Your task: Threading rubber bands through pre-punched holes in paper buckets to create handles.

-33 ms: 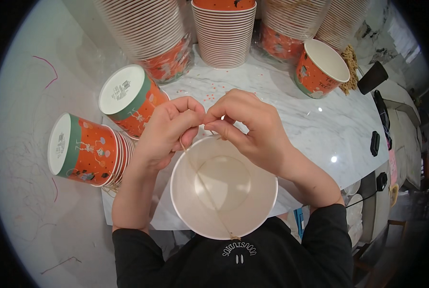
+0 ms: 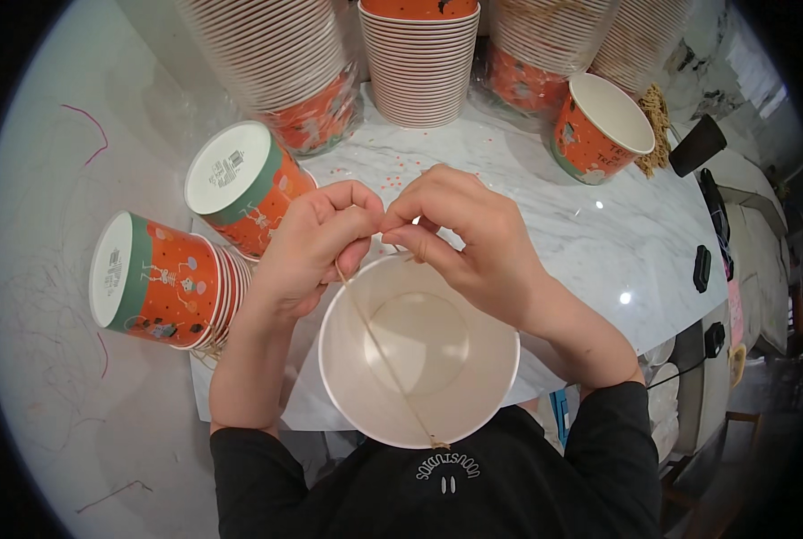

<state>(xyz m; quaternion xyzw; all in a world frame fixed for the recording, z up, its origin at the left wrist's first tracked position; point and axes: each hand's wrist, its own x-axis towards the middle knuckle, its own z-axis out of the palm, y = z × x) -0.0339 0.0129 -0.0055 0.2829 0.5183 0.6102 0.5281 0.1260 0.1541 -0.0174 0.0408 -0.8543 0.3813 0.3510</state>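
An open white paper bucket (image 2: 489, 359) stands close against me, its pale inside facing up. A thin tan cord (image 2: 383, 356) crosses its mouth from a knot at the near rim up to my left hand (image 2: 312, 247). That hand is closed on the cord with its fingers curled. My right hand (image 2: 469, 242) pinches thumb against fingers over the far rim, fingertips meeting the left hand's. A short bit of cord shows below the right fingers; the exact crossing between the fingertips is hidden.
Orange-and-green buckets, one upturned (image 2: 228, 168) and a nested stack (image 2: 110, 269), lie at left. Tall bucket stacks (image 2: 419, 72) line the back. At far right are an upright bucket (image 2: 613, 121), a tan cord bundle (image 2: 655, 135) and a black cup (image 2: 698, 145). Orange specks dot the marble table (image 2: 590, 242).
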